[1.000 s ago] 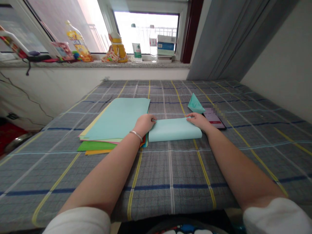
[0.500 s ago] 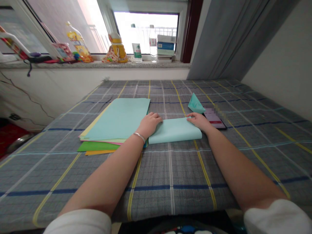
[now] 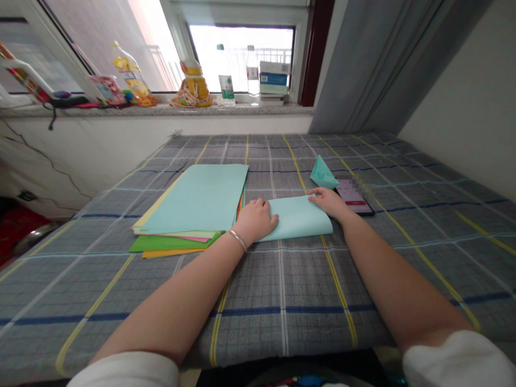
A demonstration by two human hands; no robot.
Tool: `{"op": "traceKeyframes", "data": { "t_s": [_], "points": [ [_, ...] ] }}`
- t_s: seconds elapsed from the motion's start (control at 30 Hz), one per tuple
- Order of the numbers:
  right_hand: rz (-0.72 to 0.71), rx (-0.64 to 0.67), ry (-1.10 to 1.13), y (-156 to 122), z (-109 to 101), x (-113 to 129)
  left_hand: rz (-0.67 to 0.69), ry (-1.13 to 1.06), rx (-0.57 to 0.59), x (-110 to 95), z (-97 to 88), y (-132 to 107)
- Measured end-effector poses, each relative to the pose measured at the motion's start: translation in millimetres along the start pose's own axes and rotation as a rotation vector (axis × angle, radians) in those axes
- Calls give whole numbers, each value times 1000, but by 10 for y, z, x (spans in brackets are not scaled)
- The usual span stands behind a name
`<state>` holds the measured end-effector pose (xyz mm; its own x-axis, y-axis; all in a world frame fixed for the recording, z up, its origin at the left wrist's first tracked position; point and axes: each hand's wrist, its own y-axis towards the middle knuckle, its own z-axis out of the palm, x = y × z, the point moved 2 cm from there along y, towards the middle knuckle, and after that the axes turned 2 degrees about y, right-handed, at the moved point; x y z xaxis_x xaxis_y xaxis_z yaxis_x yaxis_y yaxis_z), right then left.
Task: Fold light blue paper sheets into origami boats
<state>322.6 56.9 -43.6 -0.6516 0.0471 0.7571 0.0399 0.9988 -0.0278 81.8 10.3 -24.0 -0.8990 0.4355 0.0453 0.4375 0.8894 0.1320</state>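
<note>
A light blue sheet of paper (image 3: 300,217), folded over on itself, lies on the checked grey cloth (image 3: 282,285). My left hand (image 3: 257,219) lies flat on its left end with the fingers stretched out. My right hand (image 3: 328,200) presses its fingertips on the sheet's far right corner. Neither hand grips anything. To the left of my left hand sits a stack of coloured paper sheets (image 3: 189,207), light blue on top with green, orange and pink edges showing.
A small folded teal paper shape (image 3: 322,173) and a phone (image 3: 353,197) lie just beyond my right hand. The window sill (image 3: 161,109) at the back holds bottles, boxes and packets. A grey curtain (image 3: 387,64) hangs at the right by the wall.
My left hand has slid to the right, from the sheet's left edge onto its surface, flattening it. My right hand has stayed on the far right corner.
</note>
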Motion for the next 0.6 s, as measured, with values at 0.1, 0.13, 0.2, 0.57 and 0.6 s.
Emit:
{"op": "traceKeyframes", "data": {
  "t_s": [0.1,0.13,0.2,0.57,0.6],
  "points": [
    [5,4,15,-11,2,6,-18,-5,-7,-67,23,-35],
    [6,8,24,-14,3,7,-21,3,-15,-85,35,-44],
    [5,9,35,-15,7,3,-29,22,-24,-113,67,-61],
    [0,-14,21,39,29,-62,-101,19,-13,-183,188,-88],
    [-3,-14,17,40,29,-62,-104,19,-19,-185,197,-92]
  ]
}}
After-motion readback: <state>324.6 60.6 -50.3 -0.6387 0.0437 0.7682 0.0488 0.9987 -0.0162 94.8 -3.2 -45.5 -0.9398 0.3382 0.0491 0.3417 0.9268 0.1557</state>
